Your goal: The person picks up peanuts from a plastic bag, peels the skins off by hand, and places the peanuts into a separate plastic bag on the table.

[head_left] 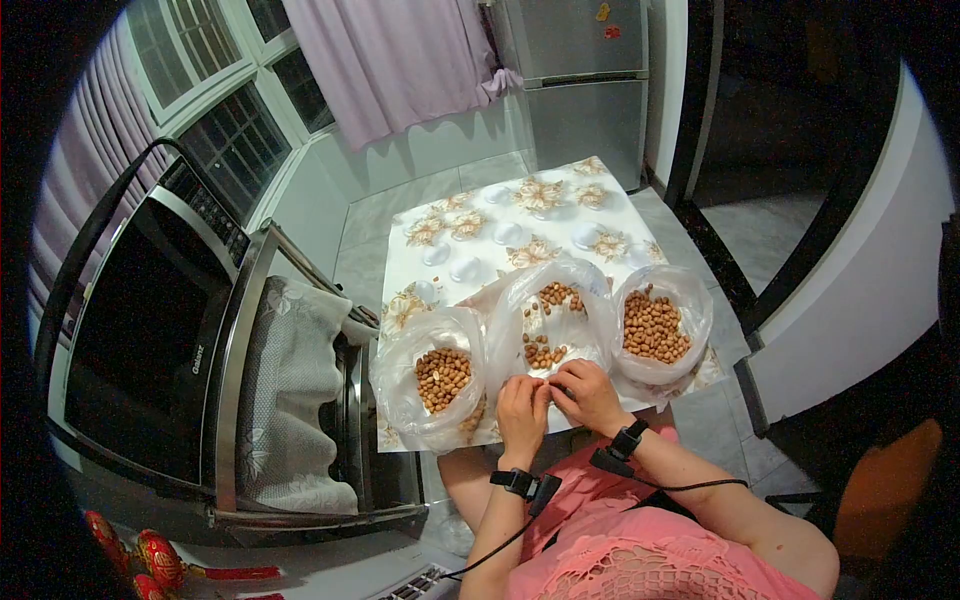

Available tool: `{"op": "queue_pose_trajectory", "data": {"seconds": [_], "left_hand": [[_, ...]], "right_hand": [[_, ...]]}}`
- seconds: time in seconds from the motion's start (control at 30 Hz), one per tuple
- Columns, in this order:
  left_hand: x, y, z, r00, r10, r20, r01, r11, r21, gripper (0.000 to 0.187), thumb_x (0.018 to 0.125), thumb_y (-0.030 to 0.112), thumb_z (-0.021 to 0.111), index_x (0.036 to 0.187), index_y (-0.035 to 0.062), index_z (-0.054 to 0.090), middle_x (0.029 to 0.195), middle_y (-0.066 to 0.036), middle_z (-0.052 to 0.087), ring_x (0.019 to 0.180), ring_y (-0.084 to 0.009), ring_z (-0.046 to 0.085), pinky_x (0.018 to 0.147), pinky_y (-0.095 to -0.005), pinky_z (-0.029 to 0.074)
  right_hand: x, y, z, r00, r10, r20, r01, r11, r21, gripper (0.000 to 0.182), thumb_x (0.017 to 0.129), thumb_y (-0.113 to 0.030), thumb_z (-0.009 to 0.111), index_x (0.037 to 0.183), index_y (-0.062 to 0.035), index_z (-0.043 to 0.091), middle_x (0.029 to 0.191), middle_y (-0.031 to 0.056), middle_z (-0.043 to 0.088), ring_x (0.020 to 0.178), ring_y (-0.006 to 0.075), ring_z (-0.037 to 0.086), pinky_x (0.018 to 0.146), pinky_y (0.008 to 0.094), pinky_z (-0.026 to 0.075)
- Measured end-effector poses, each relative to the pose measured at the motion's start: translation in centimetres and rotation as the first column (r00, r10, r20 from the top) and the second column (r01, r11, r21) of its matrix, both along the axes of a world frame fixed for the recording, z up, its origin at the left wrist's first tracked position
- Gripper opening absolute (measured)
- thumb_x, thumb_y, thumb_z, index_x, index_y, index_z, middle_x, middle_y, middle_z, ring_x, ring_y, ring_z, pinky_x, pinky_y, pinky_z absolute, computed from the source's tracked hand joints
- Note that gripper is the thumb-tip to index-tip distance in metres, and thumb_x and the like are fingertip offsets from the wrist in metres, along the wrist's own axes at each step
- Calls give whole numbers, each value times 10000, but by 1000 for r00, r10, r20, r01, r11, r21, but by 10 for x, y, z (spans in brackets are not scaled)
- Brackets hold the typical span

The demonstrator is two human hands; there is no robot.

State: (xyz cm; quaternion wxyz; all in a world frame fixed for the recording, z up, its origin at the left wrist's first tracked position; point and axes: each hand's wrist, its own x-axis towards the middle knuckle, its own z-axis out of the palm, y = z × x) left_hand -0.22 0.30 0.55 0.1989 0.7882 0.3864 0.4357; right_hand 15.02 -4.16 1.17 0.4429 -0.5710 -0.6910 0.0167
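Note:
My left hand and my right hand meet at the near rim of the middle plastic bag. Both have bent fingers, with thumbs and fingertips pinched close together. Whatever is between the fingertips is too small to make out. Inside this bag, brown peanuts lie in a near group and a far group. To the left stands an open plastic bag with a pile of peanuts. Another open bag on the right holds more peanuts.
The bags stand on a table with a flowered white tablecloth. A microwave sits on a metal stand to the left, with a lace cloth beside it. A refrigerator is behind the table. Cabled black bands circle my wrists.

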Motion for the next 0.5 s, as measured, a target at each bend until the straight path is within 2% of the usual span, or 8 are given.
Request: {"op": "queue_pose_trajectory", "data": {"seconds": [0.5], "left_hand": [[1,0,1,1000,4,1,-4,1000,14,131,874,142,719,933,38,666,943,-119,635,887,-336,616,781,-434,479]], "right_hand": [[1,0,-1,1000,3,4,-3,1000,-11,147,826,-151,721,923,-47,682,924,128,639,889,335,629,806,432,510]]}}
